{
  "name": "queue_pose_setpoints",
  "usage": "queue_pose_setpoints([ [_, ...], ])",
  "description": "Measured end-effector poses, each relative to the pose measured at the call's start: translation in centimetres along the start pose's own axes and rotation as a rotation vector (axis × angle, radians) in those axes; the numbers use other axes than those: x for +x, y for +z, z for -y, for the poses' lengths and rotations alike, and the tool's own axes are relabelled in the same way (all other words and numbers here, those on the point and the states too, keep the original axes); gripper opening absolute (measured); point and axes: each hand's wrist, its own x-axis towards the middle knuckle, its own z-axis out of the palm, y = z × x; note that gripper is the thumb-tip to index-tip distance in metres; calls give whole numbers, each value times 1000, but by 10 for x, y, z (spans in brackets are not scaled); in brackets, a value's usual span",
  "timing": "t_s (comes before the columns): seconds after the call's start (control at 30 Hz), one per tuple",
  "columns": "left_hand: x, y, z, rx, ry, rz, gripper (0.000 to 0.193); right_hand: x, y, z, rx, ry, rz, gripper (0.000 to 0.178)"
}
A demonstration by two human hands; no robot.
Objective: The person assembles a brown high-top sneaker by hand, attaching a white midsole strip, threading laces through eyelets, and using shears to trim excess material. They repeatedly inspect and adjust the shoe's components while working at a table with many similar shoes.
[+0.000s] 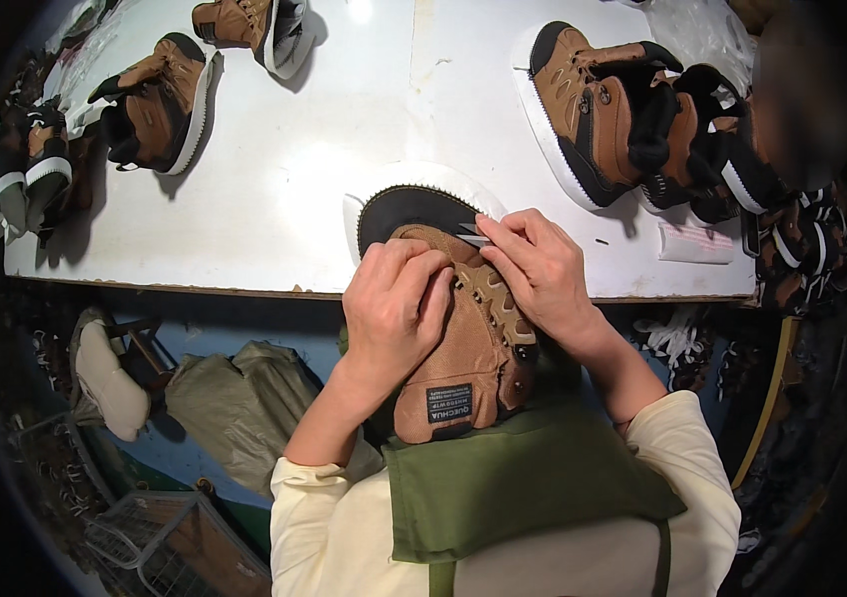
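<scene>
A brown and black boot [443,373] with a white sole edge lies toe-away at the table's front edge, its tongue hanging toward me over the green apron [533,478]. My left hand [394,298] is closed on the boot's upper at the left of the lacing. Whether it also pinches a thread cannot be seen. In my right hand [538,269] are small metal snips [473,237], blades pointing left, close over the black toe cap [409,211]. The handles are hidden in my fingers.
Several similar boots [598,114] stand at the right of the white table [344,129]. One boot [160,109] is at left, another [254,30] at the far edge. A pale pink-white packet [694,243] lies at right. Below left are an olive cover [244,403] and a wire-frame cart [170,542].
</scene>
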Motion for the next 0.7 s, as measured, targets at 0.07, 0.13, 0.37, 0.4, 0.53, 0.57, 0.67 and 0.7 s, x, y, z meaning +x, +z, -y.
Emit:
queue_pose_setpoints([
  [0.07, 0, 0, 0, -4, -2, 0, 18, -2, 2, 1, 1, 19, -8, 33],
  [0.13, 0, 0, 0, -6, -4, 2, 17, -3, 4, 1, 5, 36, -11, 32],
  [0.37, 0, -2, -2, -27, -27, 13, 16, -1, 4, 2, 258, 187, -86, 26],
  [0.4, 0, -1, -1, -20, -12, 4, 16, 1, 3, 3, 301, 212, -114, 24],
  [0.53, 0, 0, 0, -7, 3, -2, 17, 12, -2, 9, 422, 264, -23, 21],
  [0.57, 0, 0, 0, -7, 4, -5, 17, 16, -1, 9, 406, 271, 6, 21],
  [0.67, -1, -1, -1, -9, 6, -9, 18, 26, -1, 10, 371, 332, 117, 17],
  [0.7, -2, -1, -1, -11, 5, -9, 18, 27, 0, 11, 369, 342, 130, 16],
])
